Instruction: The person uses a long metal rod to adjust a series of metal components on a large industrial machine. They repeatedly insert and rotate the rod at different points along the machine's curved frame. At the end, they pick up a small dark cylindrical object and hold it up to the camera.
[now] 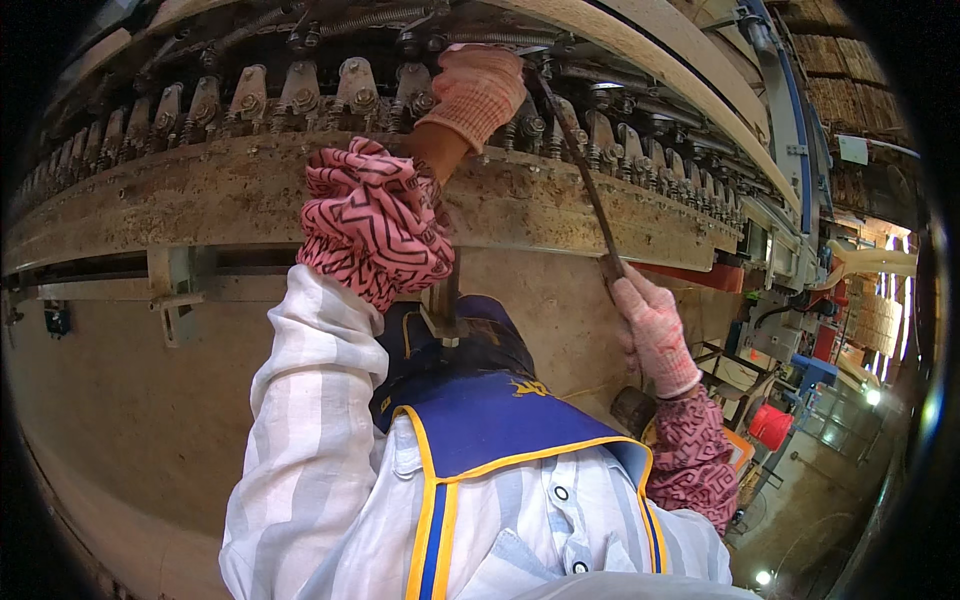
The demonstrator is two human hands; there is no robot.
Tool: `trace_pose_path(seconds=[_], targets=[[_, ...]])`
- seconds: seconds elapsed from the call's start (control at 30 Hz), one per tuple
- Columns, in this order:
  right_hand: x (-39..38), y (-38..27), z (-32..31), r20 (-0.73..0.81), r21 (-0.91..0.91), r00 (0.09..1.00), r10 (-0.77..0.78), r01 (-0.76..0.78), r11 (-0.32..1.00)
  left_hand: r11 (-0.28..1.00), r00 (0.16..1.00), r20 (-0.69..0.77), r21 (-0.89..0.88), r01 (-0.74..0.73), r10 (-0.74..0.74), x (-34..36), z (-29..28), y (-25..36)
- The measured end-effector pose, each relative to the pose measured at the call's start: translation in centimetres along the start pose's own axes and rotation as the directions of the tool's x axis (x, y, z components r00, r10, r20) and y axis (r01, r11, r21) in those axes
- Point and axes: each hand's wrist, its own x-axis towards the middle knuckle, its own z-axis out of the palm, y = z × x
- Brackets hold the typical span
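Note:
My right hand point(655, 335), in a pale pink knit glove, is closed round the lower end of a long dark metal bar point(583, 160). The bar slants up and left, its far end among the machine's springs beside my left hand. My left hand point(478, 92), gloved alike, reaches over the rusty beam into the row of spring-loaded clamps point(357, 88). Its fingers are turned away and hidden, so what they touch does not show. Pink patterned sleeve covers are on both forearms.
A long rusty steel beam point(240, 195) crosses in front of me, with coil springs point(375, 20) behind it. A pale rail point(640, 50) runs along the upper right. Farther right stand machinery and a red spool-like object point(770, 426). Concrete floor point(130, 400) lies below the beam.

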Motion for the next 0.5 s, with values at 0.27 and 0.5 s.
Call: trace_pose_path(seconds=[0.27, 0.5], targets=[[4.1, -1.6, 0.2, -0.029, -0.064, 0.998, 0.057, -0.059, 0.996, 0.947, 0.998, 0.040, -0.320, -0.024, 0.038, -0.2, 0.0, -0.3], [2.7, -0.7, 1.1, -0.086, -0.123, 0.996, -0.030, 0.019, 0.992, 0.991, 0.949, 0.302, -0.071, 0.111, -0.084, 0.0, -1.3, 0.3]])
